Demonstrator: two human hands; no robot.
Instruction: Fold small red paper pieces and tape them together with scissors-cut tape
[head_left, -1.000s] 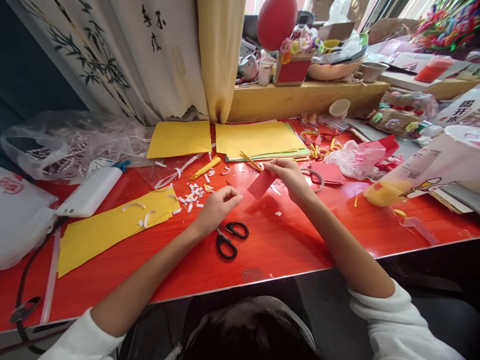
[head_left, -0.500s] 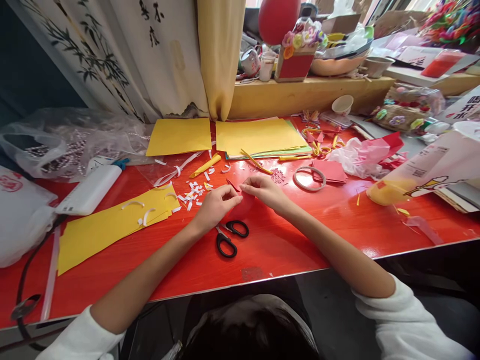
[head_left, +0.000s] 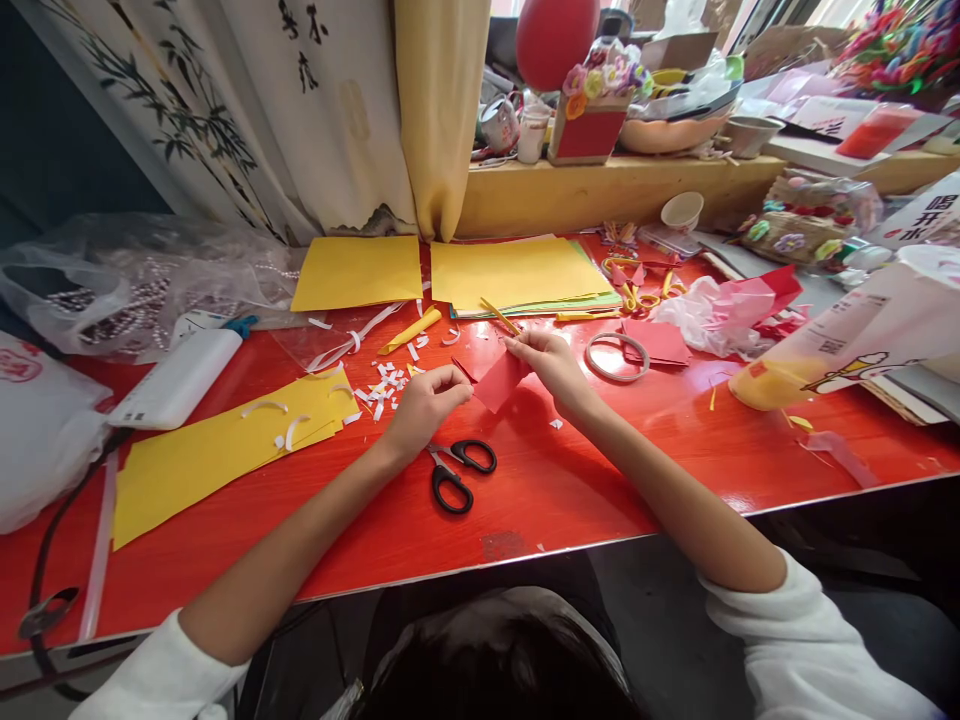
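A small square of red paper is held up over the red table by my right hand, which pinches its right edge between thumb and fingers. At the paper's left corner is my left hand, thumb and forefinger pressed together. Whether those fingertips grip the corner or a tiny scrap cannot be made out. Black-handled scissors lie just below my left hand, their blades partly hidden behind it. A thin dark red sliver lies beyond the left fingertips. Below my right hand sits a tiny white scrap.
Yellow strips and white paper scraps lie to the left. Yellow sheets are stacked at the back. A tape ring, red paper squares and a tilted drink cup stand or lie to the right.
My hands have drawn apart, the right one moving right and slightly away from me. The red square now shows face-on between them, and the white scrap has come into view.
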